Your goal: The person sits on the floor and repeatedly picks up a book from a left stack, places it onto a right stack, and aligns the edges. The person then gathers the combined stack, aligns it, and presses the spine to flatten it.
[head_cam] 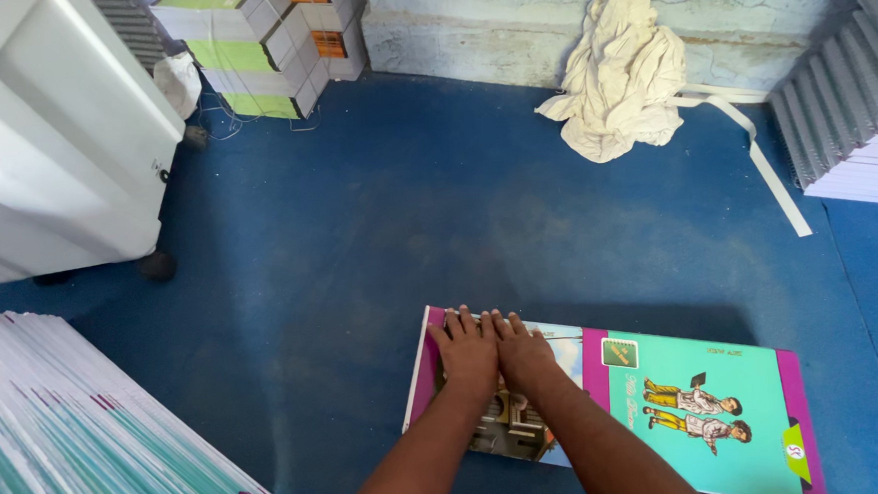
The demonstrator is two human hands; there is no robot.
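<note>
Book cover sheet point(667, 395): opened flat on the blue floor point(378, 230), low centre of view, teal and magenta with two drawn figures on its right half. Left hand point(467, 351) and right hand point(523, 353): side by side, touching, both flat and palm-down with fingers stretched out, pressing on the sheet's left part; neither grips anything. Fanned stack of similar covers point(88, 436) at lower left, well apart. White machine point(53, 137) upper left. Crumpled cream cloth point(620, 72) against the far wall. Bundled book stacks point(258, 46) at top; spiral-bound stack point(857, 105) at right.
</note>
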